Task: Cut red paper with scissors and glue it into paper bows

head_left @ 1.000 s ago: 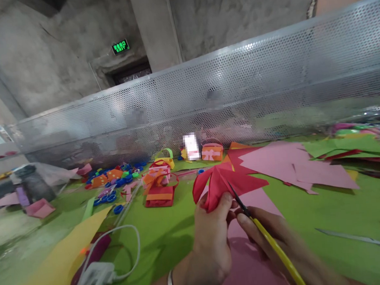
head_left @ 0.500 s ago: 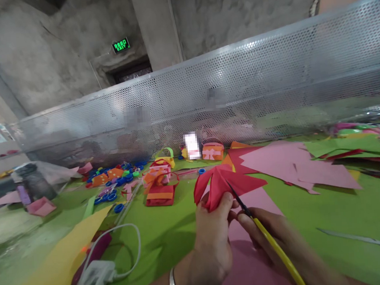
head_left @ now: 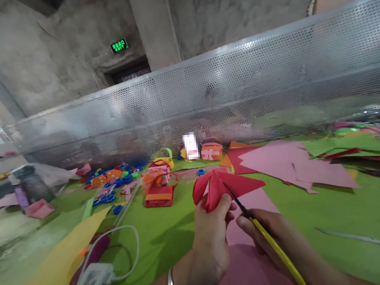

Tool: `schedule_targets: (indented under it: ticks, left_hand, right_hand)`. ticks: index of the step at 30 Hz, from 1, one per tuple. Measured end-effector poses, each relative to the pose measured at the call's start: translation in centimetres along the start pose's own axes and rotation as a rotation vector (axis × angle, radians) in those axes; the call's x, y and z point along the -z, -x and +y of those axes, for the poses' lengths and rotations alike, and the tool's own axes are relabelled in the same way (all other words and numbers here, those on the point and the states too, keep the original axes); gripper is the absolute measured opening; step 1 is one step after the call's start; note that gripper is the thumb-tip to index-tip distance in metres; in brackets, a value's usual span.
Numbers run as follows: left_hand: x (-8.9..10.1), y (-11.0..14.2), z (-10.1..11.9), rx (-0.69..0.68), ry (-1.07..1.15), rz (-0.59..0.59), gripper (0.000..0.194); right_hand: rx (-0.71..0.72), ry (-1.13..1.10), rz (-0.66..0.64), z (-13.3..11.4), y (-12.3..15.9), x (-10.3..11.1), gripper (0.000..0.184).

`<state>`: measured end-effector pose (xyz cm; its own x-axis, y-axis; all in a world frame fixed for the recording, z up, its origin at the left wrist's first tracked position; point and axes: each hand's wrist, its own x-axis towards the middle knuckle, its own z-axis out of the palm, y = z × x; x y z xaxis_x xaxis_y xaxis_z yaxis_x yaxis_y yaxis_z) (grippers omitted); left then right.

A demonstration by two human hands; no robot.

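Observation:
My left hand pinches a folded red paper piece and holds it up over the green table. A silver bangle sits on that wrist. My right hand grips a yellow pencil like a pen, with its dark tip touching the red paper just right of my left thumb. Under both hands lies a pink paper sheet.
Pink and red sheets spread to the right, green sheets beyond them. Small paper baskets, blue rings and scraps lie at centre left. A white charger with cable and yellow paper lie at lower left. A perforated metal screen backs the table.
Almost nothing differs: both hands and the red paper shifted slightly with the view; the pencil tip stays on the red paper.

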<state>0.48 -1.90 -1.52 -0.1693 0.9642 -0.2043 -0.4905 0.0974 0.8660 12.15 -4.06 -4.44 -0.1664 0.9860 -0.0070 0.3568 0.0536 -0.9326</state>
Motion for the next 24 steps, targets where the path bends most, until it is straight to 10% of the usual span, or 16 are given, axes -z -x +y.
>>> schedule_targets:
  ticks: [24]
  left_hand:
    - [0.2, 0.1, -0.5, 0.053, 0.009, -0.088, 0.028]
  right_hand:
    - [0.014, -0.029, 0.004, 1.4, -1.1, 0.1, 0.042]
